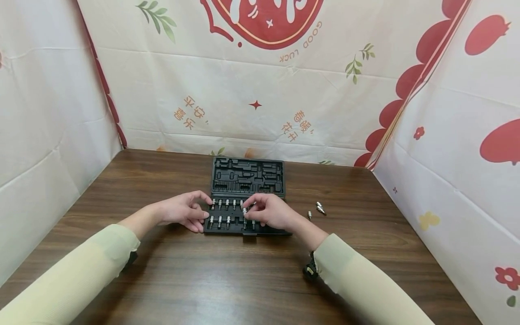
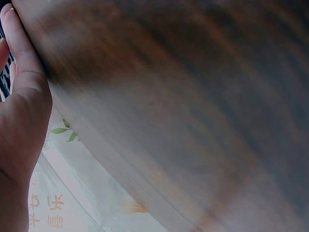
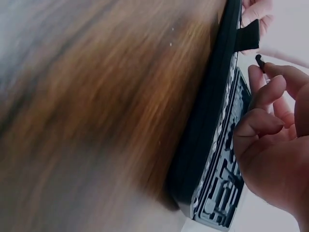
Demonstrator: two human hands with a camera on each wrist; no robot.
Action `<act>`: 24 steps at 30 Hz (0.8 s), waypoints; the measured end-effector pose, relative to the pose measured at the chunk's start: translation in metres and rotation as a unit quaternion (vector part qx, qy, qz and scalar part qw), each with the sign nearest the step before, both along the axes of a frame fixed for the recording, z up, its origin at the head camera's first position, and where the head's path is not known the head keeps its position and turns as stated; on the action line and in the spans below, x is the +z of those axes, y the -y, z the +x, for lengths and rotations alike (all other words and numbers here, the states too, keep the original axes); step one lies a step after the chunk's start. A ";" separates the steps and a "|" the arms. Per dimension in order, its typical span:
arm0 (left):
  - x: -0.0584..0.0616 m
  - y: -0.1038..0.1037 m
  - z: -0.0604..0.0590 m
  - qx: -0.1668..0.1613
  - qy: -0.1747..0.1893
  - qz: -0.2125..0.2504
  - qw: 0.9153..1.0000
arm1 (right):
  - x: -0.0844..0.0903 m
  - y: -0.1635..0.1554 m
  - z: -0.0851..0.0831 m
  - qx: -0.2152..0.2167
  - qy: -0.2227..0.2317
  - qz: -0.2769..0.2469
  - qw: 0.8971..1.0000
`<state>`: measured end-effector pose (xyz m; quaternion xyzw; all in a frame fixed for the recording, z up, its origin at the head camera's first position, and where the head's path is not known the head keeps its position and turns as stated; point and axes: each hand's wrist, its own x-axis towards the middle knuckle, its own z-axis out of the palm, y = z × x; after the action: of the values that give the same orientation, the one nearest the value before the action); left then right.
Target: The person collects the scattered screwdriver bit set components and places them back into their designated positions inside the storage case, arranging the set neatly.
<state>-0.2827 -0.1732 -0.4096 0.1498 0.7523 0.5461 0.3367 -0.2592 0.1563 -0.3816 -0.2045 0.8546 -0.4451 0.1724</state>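
Note:
A black plastic tool case (image 1: 248, 195) lies opened flat, its moulded lid towards the back wall. Rows of silver bit sockets (image 1: 220, 221) sit in the near half. My right hand (image 1: 273, 211) pinches one bit socket (image 1: 244, 211) between thumb and fingertips over the middle of that half. In the right wrist view, its dark tip (image 3: 259, 62) sticks out past the fingers. At the case's left edge is my left hand (image 1: 183, 212), thumb and forefinger touching the rim, other fingers beside it. The left wrist view shows mostly the back of this hand (image 2: 21, 106).
Loose bit sockets (image 1: 320, 208) lie on the brown wooden table (image 1: 195, 280) to the right of the case, with another small one (image 1: 309, 215) nearer. Printed cloth walls (image 1: 243, 81) enclose the table at the back and both sides.

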 end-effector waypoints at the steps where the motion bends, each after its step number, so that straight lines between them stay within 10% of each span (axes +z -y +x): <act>1: 0.000 0.000 0.000 0.000 0.000 0.000 1.000 | -0.001 0.002 0.000 0.002 0.000 0.006 1.000; 24: -0.002 -0.001 -0.001 0.005 -0.001 0.010 1.000 | -0.003 0.032 0.002 0.013 -0.092 0.151 0.984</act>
<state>-0.2834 -0.1720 -0.4120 0.1501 0.7479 0.5549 0.3320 -0.2570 0.1245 -0.3843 -0.2278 0.9214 -0.2880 0.1274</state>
